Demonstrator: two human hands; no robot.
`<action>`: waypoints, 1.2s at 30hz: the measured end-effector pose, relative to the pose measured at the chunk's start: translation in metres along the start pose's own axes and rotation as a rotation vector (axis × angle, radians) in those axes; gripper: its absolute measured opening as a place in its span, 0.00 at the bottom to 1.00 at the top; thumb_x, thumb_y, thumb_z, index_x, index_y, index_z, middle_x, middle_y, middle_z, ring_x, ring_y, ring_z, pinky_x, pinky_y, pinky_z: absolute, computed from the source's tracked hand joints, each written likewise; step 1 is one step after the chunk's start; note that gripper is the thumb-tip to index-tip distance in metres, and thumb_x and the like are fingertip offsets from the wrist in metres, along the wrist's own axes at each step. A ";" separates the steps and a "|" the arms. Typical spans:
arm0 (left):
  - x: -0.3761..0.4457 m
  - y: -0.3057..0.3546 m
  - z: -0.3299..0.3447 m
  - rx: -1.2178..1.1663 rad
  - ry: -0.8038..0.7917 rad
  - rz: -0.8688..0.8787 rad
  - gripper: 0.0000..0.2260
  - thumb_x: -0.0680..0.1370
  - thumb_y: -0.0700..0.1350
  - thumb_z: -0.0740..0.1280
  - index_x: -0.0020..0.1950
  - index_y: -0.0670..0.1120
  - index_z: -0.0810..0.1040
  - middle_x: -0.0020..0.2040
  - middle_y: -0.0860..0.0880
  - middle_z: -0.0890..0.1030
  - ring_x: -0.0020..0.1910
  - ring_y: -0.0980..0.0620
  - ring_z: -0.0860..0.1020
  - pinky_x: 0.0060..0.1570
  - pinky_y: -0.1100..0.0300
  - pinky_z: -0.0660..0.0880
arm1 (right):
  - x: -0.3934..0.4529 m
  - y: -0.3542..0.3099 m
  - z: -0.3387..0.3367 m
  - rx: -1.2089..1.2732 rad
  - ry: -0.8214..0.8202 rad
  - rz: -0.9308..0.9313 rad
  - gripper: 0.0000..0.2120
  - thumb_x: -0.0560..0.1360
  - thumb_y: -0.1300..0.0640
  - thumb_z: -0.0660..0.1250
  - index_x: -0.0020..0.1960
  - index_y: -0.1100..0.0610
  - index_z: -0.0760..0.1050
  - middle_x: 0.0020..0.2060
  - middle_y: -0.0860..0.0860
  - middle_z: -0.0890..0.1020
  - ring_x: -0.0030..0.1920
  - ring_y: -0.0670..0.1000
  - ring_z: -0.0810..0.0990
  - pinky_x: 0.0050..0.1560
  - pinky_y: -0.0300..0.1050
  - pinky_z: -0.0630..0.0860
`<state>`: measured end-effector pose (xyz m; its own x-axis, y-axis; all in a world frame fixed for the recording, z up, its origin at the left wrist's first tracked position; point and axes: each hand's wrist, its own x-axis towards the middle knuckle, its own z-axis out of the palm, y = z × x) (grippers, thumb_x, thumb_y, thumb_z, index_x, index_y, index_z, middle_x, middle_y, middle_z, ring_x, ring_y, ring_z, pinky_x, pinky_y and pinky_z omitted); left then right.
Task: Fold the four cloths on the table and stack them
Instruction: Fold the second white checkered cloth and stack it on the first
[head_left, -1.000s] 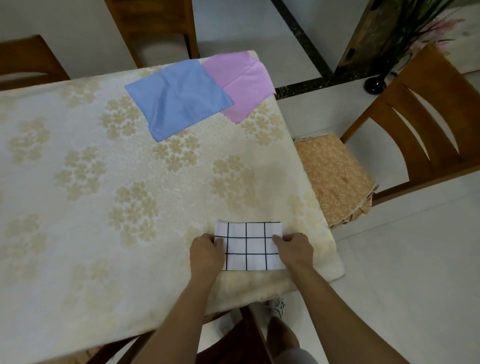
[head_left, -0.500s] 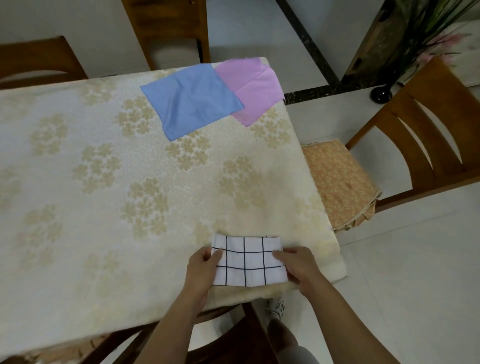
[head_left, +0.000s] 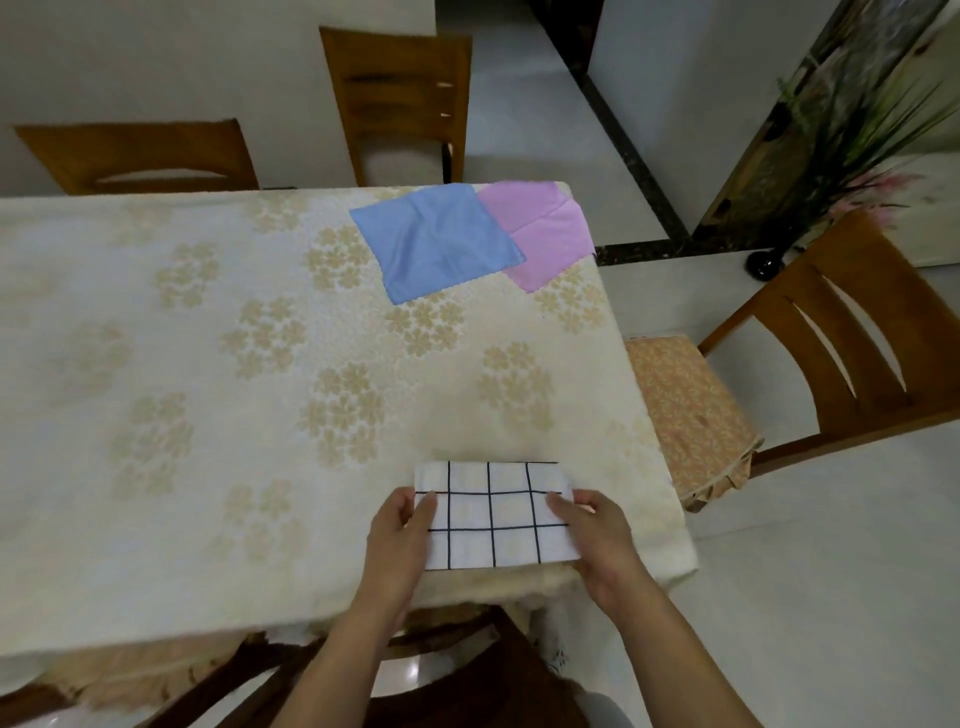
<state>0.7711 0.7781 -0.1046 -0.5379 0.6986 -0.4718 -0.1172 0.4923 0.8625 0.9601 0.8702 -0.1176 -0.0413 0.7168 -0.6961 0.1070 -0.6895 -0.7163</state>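
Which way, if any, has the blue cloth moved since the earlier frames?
No. The blue cloth still overlaps the pink cloth the same way at the far right corner of the table; only the camera view shifted.

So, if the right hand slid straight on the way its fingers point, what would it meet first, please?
Its fingers point inward across the checked cloth, so the right hand would probably meet the left hand first; nothing else lies between.

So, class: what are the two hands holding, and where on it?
The folded grid-patterned cloth: the left hand grips its left short edge, the right hand its right short edge, as it lies at the table's near edge.
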 end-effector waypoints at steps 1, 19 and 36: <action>-0.004 0.001 -0.003 0.026 0.012 0.022 0.16 0.82 0.47 0.63 0.37 0.44 0.63 0.34 0.49 0.63 0.34 0.52 0.62 0.37 0.56 0.59 | -0.004 -0.002 0.002 0.027 -0.001 0.005 0.12 0.72 0.58 0.76 0.54 0.59 0.80 0.50 0.58 0.86 0.51 0.60 0.84 0.58 0.64 0.79; -0.077 0.006 0.024 0.024 0.591 0.252 0.15 0.83 0.50 0.59 0.39 0.44 0.66 0.32 0.49 0.66 0.29 0.57 0.65 0.32 0.62 0.62 | -0.007 -0.058 0.009 -0.597 -0.307 -0.732 0.21 0.83 0.50 0.61 0.33 0.54 0.61 0.26 0.47 0.63 0.27 0.44 0.62 0.32 0.43 0.58; -0.234 -0.056 0.002 -0.154 1.330 0.002 0.11 0.84 0.46 0.58 0.48 0.44 0.76 0.40 0.49 0.78 0.38 0.65 0.77 0.34 0.72 0.72 | -0.105 0.013 0.076 -0.750 -0.957 -0.877 0.15 0.82 0.50 0.60 0.43 0.59 0.74 0.35 0.52 0.80 0.37 0.51 0.79 0.34 0.46 0.73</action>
<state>0.9049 0.5879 -0.0426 -0.9260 -0.3773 -0.0110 -0.1604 0.3671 0.9163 0.8905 0.7786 -0.0576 -0.9456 0.3216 -0.0498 0.1631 0.3360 -0.9276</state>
